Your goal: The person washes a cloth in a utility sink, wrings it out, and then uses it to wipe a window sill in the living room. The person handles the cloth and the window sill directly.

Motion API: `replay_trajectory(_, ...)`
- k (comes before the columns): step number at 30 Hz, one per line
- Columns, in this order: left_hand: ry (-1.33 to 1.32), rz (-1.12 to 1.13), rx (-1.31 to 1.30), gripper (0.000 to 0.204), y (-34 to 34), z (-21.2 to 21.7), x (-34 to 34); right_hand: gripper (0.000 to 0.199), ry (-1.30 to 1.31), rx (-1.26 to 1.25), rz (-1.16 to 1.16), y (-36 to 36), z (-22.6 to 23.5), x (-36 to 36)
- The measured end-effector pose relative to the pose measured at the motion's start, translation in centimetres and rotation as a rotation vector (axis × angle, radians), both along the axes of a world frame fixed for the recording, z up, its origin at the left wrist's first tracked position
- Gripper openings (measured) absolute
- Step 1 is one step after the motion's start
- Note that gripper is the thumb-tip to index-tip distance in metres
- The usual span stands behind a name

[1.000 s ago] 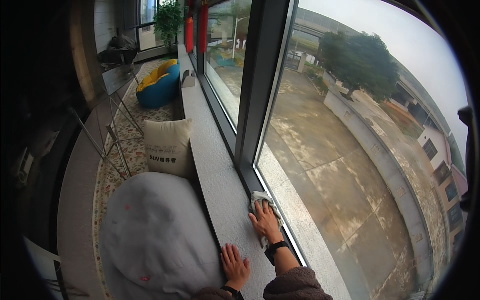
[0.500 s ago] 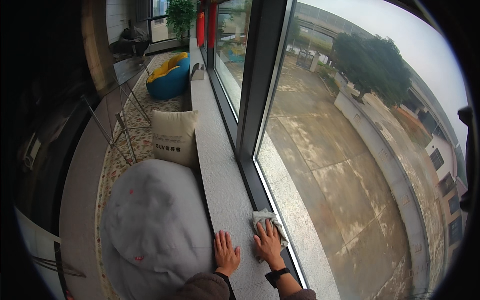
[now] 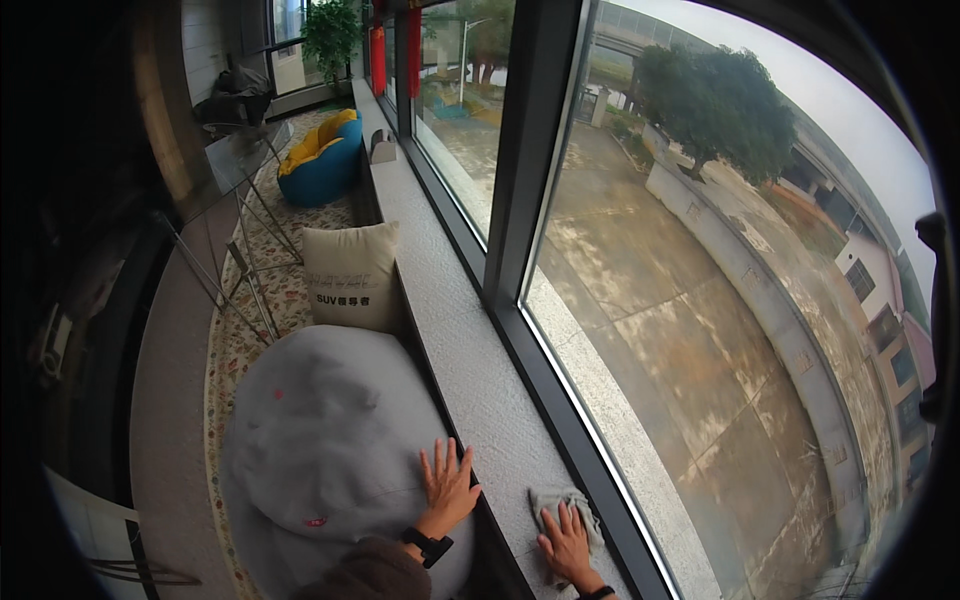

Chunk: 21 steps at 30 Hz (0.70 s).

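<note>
My right hand (image 3: 568,548) presses a grey cloth (image 3: 563,496) onto the stone windowsill (image 3: 468,360), close beside the dark window frame (image 3: 560,420). Its fingers lie over the cloth, whose edges show around them. Fingers spread and holding nothing, my left hand (image 3: 448,492) is at the sill's inner edge, over the side of a large grey bean bag (image 3: 330,430). Whether it leans on the bag or on the edge, I cannot tell. A dark band circles each wrist.
Behind the bean bag stands a beige cushion (image 3: 350,275) against the sill. Farther off are a metal-legged stand (image 3: 250,290), a blue and yellow bean bag (image 3: 322,165) and a small grey object (image 3: 383,146) on the sill. Tall window glass (image 3: 680,330) runs along my right.
My right hand and the cloth have moved from the lower window frame onto the sill, nearer me. My left hand has shifted off the sill's surface toward the grey bean bag, fingers spreading wider.
</note>
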<state>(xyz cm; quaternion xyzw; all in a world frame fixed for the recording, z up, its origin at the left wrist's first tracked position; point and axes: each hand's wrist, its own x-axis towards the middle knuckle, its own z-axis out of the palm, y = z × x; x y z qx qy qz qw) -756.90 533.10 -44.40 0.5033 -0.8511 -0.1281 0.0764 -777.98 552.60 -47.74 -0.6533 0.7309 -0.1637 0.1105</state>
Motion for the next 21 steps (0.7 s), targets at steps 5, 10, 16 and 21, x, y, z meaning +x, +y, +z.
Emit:
replay_trajectory(5,-0.167,0.212,0.118,0.111,-1.7,2.7,7.7,0.062,0.083,-0.034,-0.033,-14.9,-2.1,1.0)
replay_trajectory(10,-0.054,0.412,0.223,0.118,-1.3,1.7,11.8,0.057,-0.009,0.003,0.039,-22.0,-2.2,4.7)
replay_trajectory(16,-0.122,0.379,0.273,0.091,-2.7,0.3,14.5,0.05,-0.01,0.033,0.41,-12.7,-1.0,4.9)
replay_trajectory(21,-0.045,0.381,0.293,0.072,-2.2,1.8,19.5,0.048,-0.069,0.115,0.34,4.8,-0.3,3.2)
